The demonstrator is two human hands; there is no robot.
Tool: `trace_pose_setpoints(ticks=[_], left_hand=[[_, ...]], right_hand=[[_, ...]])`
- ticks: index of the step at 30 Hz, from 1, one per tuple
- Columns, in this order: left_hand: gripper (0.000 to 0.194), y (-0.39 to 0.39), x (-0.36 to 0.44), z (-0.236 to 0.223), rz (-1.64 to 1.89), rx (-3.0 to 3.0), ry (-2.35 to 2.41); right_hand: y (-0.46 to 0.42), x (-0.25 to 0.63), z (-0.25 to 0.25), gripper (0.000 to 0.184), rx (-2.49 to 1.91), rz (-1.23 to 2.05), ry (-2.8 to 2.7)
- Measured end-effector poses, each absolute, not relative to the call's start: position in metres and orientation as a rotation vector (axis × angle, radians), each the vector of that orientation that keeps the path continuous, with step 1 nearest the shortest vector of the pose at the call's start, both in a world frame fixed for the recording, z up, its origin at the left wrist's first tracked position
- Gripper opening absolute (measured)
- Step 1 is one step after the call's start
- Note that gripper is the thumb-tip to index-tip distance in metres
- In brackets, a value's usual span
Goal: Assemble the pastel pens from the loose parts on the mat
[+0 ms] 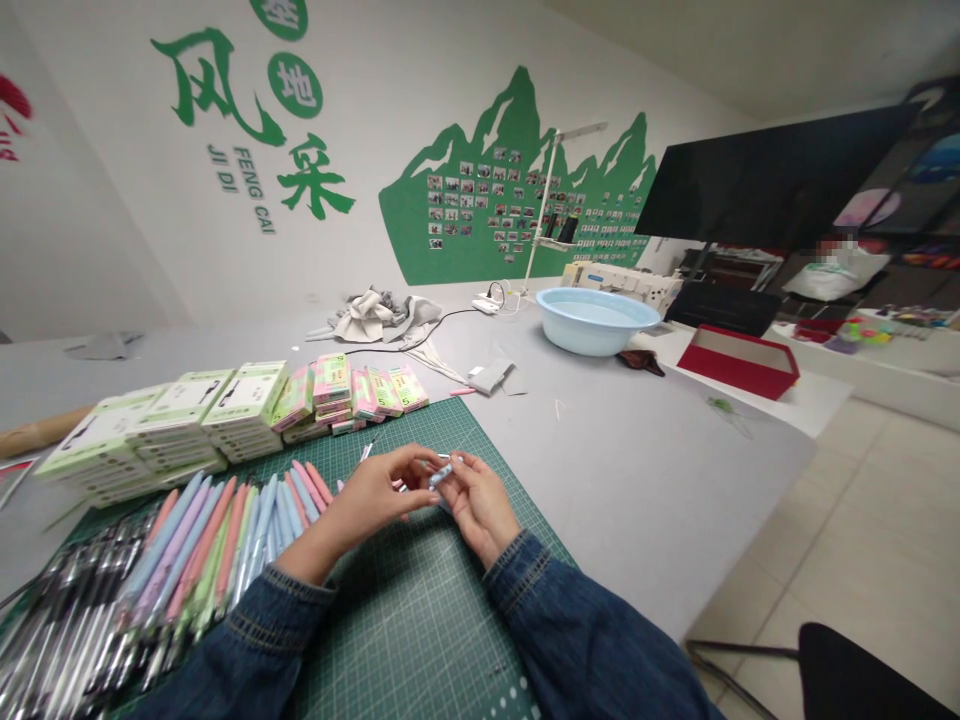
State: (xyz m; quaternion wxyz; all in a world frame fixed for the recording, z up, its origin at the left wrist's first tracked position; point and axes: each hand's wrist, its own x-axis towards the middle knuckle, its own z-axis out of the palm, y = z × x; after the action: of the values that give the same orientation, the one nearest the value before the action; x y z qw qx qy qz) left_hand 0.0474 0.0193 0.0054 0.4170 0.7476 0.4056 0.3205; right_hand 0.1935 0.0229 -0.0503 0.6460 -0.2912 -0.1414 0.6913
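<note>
In front of me, above the green cutting mat [405, 610], both my hands meet around a small light-blue piece [441, 476], too small and too covered to name surely. Bent fingers of my left hand [375, 495] close on its left side. My right hand [481, 500] pinches it from the right, thumb and fingertips together. Something thin and shiny shows between the left fingers, partly hidden. Left of my hands lie many pastel pens [225, 540] in a row, with clear-barrelled black pens [71, 610] beside them.
Behind the pens stand stacked white-green boxes [244, 400] and small pink-green boxes [332, 380]. Farther back are crumpled cloth [375, 315], a light-blue basin [596, 325], a sewing machine [626, 282] and a red box [739, 362]. A black chair [862, 670] stands at lower right.
</note>
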Motion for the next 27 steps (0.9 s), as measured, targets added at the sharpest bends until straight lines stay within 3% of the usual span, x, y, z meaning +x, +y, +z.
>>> trace_pose_setpoints(ticks=[5, 12, 27], left_hand=[[0.020, 0.017, 0.049, 0.012, 0.980, 2.240, 1.211], [0.020, 0.019, 0.041, 0.018, 1.080, 2.277, 1.356], [0.029, 0.036, 0.018, 0.011, 1.266, 1.555, 1.361]], right_hand=[[0.023, 0.196, -0.046, 0.007, -0.602, 1.647, -0.313], [0.023, 0.198, -0.043, 0.021, -0.581, 1.734, -0.224], [0.025, 0.201, -0.046, 0.020, -0.687, 1.690, -0.240]])
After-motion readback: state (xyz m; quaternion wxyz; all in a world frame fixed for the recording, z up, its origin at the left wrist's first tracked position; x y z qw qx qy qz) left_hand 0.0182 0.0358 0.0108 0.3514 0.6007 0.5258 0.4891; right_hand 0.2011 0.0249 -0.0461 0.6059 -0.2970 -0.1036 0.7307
